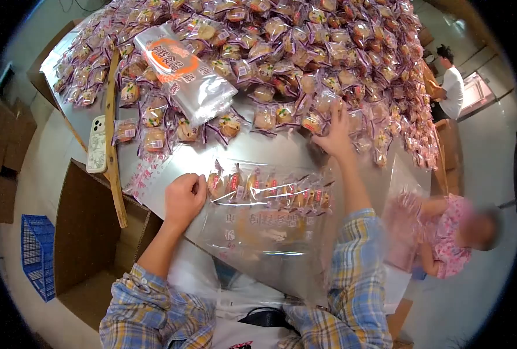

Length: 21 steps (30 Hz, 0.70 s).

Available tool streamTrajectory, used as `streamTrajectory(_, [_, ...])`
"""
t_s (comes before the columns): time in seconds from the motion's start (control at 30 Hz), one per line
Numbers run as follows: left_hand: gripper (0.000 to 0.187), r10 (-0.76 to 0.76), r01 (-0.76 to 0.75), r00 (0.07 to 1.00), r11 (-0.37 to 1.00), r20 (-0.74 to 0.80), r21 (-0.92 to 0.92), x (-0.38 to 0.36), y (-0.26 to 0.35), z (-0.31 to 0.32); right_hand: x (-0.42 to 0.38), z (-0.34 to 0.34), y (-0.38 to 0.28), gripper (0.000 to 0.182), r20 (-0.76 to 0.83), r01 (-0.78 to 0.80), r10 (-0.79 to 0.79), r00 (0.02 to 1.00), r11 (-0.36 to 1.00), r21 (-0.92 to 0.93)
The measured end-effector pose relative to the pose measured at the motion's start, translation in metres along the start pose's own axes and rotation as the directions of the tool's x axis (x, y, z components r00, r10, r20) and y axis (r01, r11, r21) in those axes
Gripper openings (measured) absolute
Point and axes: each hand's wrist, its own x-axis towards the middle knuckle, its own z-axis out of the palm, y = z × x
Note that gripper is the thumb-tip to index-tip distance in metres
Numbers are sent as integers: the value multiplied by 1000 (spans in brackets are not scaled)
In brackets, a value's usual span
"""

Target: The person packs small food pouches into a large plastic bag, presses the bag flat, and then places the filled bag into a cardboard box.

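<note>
A clear plastic bag (270, 256) with printing on it lies at the table's near edge, a row of individually wrapped pastries (270, 187) lined up in its far end. My left hand (184, 200) is closed in a fist at the bag's left edge, thumb pressed to the curled fingers; the pinched part is hidden. My right hand (337, 134) reaches past the bag to the near side of a large heap of wrapped pastries (270, 52). Its thumb and fingers are apart, beside a single wrapped pastry (312, 122).
A stack of printed plastic bags (186, 75) rests on the heap. At left are a wooden strip (112, 134), a phone (97, 145), an open cardboard box (84, 250) and a blue crate (37, 253). One person (447, 232) sits at right; another (451, 87) stands farther back.
</note>
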Motion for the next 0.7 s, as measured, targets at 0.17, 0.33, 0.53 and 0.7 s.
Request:
streamTrajectory(0.17, [29, -31, 30, 999, 999, 35, 27, 1, 6, -2, 21, -8, -24, 138, 37, 123, -118, 992, 966, -225])
streamTrajectory(0.33, [27, 2, -2, 1000, 997, -4, 74, 3, 8, 0, 34, -8, -23, 110, 192, 237, -169, 967, 872, -429])
streamTrajectory(0.53, [26, -16, 14, 1000, 998, 27, 62, 2, 9, -2, 29, 7, -28, 102, 110, 253, -231, 967, 809, -530])
streamTrajectory(0.7, [25, 9, -10, 1000, 998, 19, 58, 0, 6, 1, 37, 5, -29, 99, 122, 221, -185, 975, 851, -476])
